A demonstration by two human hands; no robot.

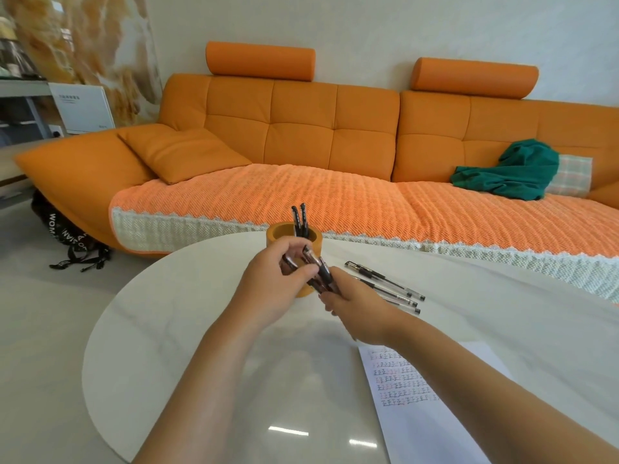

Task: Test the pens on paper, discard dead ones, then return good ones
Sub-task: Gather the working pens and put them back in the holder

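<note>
An orange pen holder stands at the far edge of the white round table, with two black-capped pens upright in it. In front of the holder both hands meet over a bundle of black pens. My right hand grips the bundle from below. My left hand pinches pens at the bundle's upper end. Three clear pens with black caps lie on the table to the right. A sheet of paper covered with rows of written marks lies near right, partly under my right forearm.
An orange sofa with a woven cover runs behind the table, a green cloth heaped on its right seat. A black bag lies on the floor at the left, under the sofa's end.
</note>
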